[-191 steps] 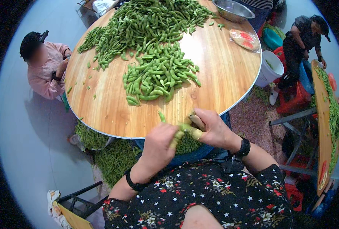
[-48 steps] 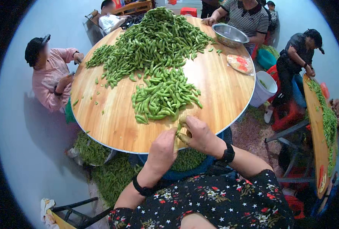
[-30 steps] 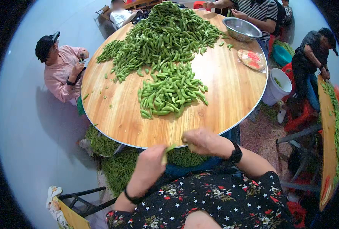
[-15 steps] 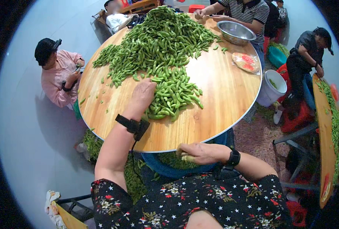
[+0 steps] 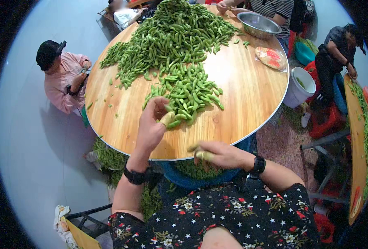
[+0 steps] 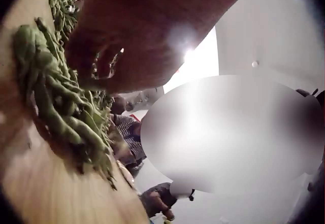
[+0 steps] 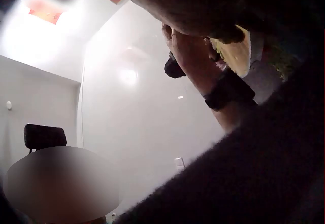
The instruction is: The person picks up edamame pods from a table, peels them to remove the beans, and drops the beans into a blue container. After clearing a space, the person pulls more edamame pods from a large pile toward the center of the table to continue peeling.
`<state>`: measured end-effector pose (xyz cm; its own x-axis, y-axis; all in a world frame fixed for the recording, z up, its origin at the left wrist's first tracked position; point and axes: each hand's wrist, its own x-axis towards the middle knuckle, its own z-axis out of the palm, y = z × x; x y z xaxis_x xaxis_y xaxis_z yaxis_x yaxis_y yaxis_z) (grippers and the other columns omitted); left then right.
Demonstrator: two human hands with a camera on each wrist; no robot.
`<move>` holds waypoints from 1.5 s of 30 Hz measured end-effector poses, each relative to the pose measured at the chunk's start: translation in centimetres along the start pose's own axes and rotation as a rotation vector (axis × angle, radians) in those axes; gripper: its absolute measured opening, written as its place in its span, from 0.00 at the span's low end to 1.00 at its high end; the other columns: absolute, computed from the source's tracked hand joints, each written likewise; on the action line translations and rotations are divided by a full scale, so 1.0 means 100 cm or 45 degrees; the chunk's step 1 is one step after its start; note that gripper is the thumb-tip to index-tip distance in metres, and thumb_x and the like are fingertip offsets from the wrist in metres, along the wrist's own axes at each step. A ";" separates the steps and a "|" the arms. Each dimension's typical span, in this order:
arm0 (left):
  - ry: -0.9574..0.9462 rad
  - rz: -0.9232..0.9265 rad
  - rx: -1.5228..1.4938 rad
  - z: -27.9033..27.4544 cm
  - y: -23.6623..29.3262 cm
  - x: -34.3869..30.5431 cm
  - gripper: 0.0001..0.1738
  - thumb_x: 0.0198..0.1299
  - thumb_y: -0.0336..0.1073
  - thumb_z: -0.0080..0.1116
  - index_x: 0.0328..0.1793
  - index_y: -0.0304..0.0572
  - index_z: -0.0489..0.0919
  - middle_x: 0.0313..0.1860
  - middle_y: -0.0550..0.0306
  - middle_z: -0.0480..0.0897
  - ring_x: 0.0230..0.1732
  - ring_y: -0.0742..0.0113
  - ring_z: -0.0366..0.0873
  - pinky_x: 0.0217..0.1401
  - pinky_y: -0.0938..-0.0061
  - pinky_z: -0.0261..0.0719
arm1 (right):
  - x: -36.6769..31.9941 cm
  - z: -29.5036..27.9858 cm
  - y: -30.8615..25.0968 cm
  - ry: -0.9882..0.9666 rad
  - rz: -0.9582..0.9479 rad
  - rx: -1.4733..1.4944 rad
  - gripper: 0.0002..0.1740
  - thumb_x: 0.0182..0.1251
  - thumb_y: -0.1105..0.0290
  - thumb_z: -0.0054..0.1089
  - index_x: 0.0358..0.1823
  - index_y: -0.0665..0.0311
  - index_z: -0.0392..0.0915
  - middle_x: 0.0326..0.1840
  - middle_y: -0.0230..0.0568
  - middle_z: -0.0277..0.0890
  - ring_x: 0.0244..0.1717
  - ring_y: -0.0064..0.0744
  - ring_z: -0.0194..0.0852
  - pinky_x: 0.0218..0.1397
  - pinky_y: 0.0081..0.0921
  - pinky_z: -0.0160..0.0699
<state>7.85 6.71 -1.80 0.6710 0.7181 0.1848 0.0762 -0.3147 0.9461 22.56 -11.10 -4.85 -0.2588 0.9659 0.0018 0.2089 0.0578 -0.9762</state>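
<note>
In the head view, my left hand (image 5: 150, 128) is over the near edge of the small pile of edamame pods (image 5: 192, 93), a green pod (image 5: 167, 108) between its finger and thumb. A yellowish cover sits on the thumb. My right hand (image 5: 223, 155) hangs at the table's front rim, fingers loosely bent, with yellowish covers on thumb and forefinger; no pod shows in it. Below it, a blue tub (image 5: 176, 179) holds shelled green beans (image 5: 194, 168). The left wrist view shows the pods (image 6: 66, 107) close beside that hand; the right wrist view is mostly dark.
A large heap of pods (image 5: 175, 37) covers the back of the round wooden table (image 5: 250, 95). A steel bowl (image 5: 258, 24) and a wrapped flat packet (image 5: 271, 58) lie at right. A white bucket (image 5: 302, 85) stands beyond the rim. Other people sit around.
The hands worked together on a pod at the table's front edge, then parted. The left hand reached into the small pile and has drawn back towards me with a pod. The right stayed near the rim.
</note>
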 end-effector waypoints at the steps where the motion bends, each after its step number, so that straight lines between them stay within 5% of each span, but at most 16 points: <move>1: -0.004 -0.007 -0.005 0.008 0.005 -0.009 0.12 0.56 0.24 0.57 0.47 0.40 0.73 0.38 0.62 0.75 0.40 0.70 0.76 0.39 0.78 0.74 | 0.003 -0.003 -0.007 0.085 0.140 0.233 0.19 0.74 0.61 0.43 0.60 0.63 0.68 0.33 0.40 0.74 0.28 0.32 0.77 0.33 0.29 0.76; 2: -0.060 -0.058 -0.317 0.015 0.017 -0.019 0.11 0.58 0.24 0.57 0.47 0.40 0.75 0.37 0.61 0.77 0.39 0.72 0.77 0.39 0.79 0.75 | 0.008 -0.005 -0.004 0.065 0.135 0.353 0.21 0.76 0.59 0.40 0.63 0.64 0.63 0.34 0.29 0.69 0.28 0.15 0.69 0.25 0.13 0.68; 4: -0.158 -0.144 -0.744 0.025 0.015 -0.035 0.11 0.60 0.23 0.58 0.49 0.39 0.77 0.38 0.59 0.80 0.37 0.74 0.78 0.39 0.78 0.78 | 0.013 0.000 -0.001 0.135 0.079 0.474 0.20 0.77 0.59 0.40 0.61 0.64 0.63 0.35 0.29 0.70 0.27 0.16 0.70 0.24 0.14 0.68; 7: 0.034 0.021 -0.226 0.036 0.016 -0.050 0.09 0.59 0.25 0.60 0.47 0.36 0.78 0.39 0.56 0.81 0.36 0.68 0.80 0.40 0.74 0.79 | 0.015 0.005 -0.007 0.275 0.058 0.667 0.13 0.76 0.61 0.40 0.53 0.60 0.67 0.31 0.30 0.71 0.22 0.17 0.69 0.22 0.16 0.68; 9: 0.139 0.588 0.520 0.038 0.008 -0.053 0.09 0.59 0.25 0.59 0.47 0.35 0.78 0.38 0.50 0.81 0.35 0.59 0.81 0.40 0.70 0.79 | 0.017 0.008 -0.003 0.349 0.049 0.715 0.13 0.76 0.61 0.40 0.53 0.59 0.66 0.31 0.30 0.72 0.20 0.17 0.68 0.20 0.15 0.67; 10: 0.087 0.625 0.563 0.037 0.006 -0.056 0.10 0.63 0.27 0.55 0.50 0.36 0.78 0.39 0.45 0.81 0.37 0.52 0.81 0.41 0.68 0.78 | 0.016 0.008 -0.005 0.344 0.052 0.717 0.13 0.76 0.61 0.40 0.53 0.59 0.66 0.31 0.30 0.72 0.20 0.17 0.68 0.20 0.15 0.67; 13: 0.063 0.303 0.306 0.044 0.005 -0.064 0.12 0.66 0.31 0.51 0.53 0.36 0.78 0.42 0.45 0.82 0.39 0.54 0.82 0.41 0.70 0.78 | 0.014 0.004 -0.012 0.396 0.118 0.772 0.13 0.76 0.61 0.39 0.53 0.60 0.65 0.31 0.29 0.72 0.19 0.17 0.68 0.19 0.15 0.65; 20: 0.041 0.144 0.153 0.051 0.001 -0.066 0.17 0.69 0.35 0.48 0.60 0.36 0.76 0.46 0.45 0.83 0.44 0.60 0.83 0.46 0.71 0.78 | 0.012 0.004 -0.003 0.367 0.101 0.760 0.14 0.76 0.61 0.39 0.54 0.60 0.64 0.29 0.30 0.72 0.18 0.17 0.67 0.17 0.14 0.63; 30: 0.027 0.316 0.311 0.049 0.005 -0.068 0.17 0.68 0.33 0.49 0.60 0.36 0.76 0.48 0.42 0.83 0.50 0.56 0.82 0.49 0.71 0.78 | 0.009 0.005 0.000 0.366 0.109 0.787 0.12 0.75 0.61 0.40 0.52 0.59 0.64 0.29 0.30 0.72 0.17 0.17 0.66 0.17 0.15 0.62; 33: -0.055 0.611 0.881 0.046 0.006 -0.077 0.17 0.68 0.32 0.50 0.60 0.35 0.76 0.46 0.41 0.83 0.44 0.57 0.83 0.45 0.73 0.78 | 0.006 0.007 0.001 0.345 -0.044 0.518 0.10 0.75 0.63 0.43 0.52 0.58 0.63 0.25 0.30 0.70 0.13 0.16 0.59 0.14 0.13 0.56; 36: -0.035 -0.015 -0.115 0.054 0.000 -0.083 0.19 0.69 0.35 0.50 0.63 0.36 0.73 0.29 0.65 0.78 0.23 0.77 0.70 0.27 0.79 0.72 | 0.007 0.009 -0.009 0.313 0.140 0.986 0.09 0.74 0.65 0.41 0.50 0.58 0.64 0.22 0.30 0.70 0.12 0.17 0.60 0.12 0.14 0.58; 37: -0.038 -0.015 -0.116 0.053 -0.005 -0.082 0.19 0.69 0.35 0.50 0.63 0.36 0.73 0.29 0.65 0.78 0.23 0.77 0.70 0.27 0.79 0.72 | 0.008 0.007 -0.010 0.273 0.183 1.243 0.08 0.73 0.66 0.40 0.49 0.59 0.64 0.22 0.30 0.70 0.13 0.18 0.62 0.12 0.15 0.59; 39: -0.192 -0.564 -1.082 0.051 -0.009 -0.079 0.20 0.69 0.37 0.51 0.64 0.36 0.73 0.30 0.68 0.76 0.25 0.78 0.70 0.27 0.81 0.72 | 0.010 0.004 0.005 0.205 0.208 1.359 0.09 0.74 0.64 0.40 0.49 0.59 0.64 0.23 0.31 0.71 0.11 0.19 0.61 0.10 0.16 0.60; 40: -0.195 -0.566 -1.083 0.048 -0.009 -0.078 0.20 0.69 0.37 0.51 0.64 0.36 0.73 0.30 0.68 0.76 0.25 0.78 0.70 0.27 0.81 0.72 | 0.010 0.003 0.007 0.192 0.208 1.366 0.09 0.75 0.63 0.40 0.49 0.59 0.64 0.23 0.32 0.71 0.11 0.19 0.63 0.10 0.16 0.61; 43: -0.223 -0.536 -0.828 0.046 -0.010 -0.076 0.20 0.67 0.35 0.55 0.62 0.35 0.73 0.33 0.61 0.81 0.29 0.74 0.76 0.30 0.79 0.75 | 0.007 0.000 0.010 0.207 0.265 1.277 0.10 0.75 0.62 0.39 0.48 0.59 0.64 0.25 0.34 0.73 0.12 0.22 0.66 0.11 0.17 0.64; 45: -0.140 0.272 0.143 0.047 -0.012 -0.074 0.23 0.61 0.32 0.60 0.62 0.36 0.73 0.32 0.54 0.81 0.30 0.68 0.80 0.32 0.74 0.77 | 0.008 -0.002 0.008 0.239 0.313 1.187 0.10 0.75 0.62 0.39 0.48 0.60 0.64 0.25 0.35 0.73 0.12 0.24 0.69 0.11 0.18 0.66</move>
<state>6.25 -1.19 -5.58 0.7565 0.5577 0.3415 0.0014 -0.5236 0.8519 22.72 -10.27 -5.59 -0.1367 0.9534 -0.2690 -0.6119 -0.2948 -0.7340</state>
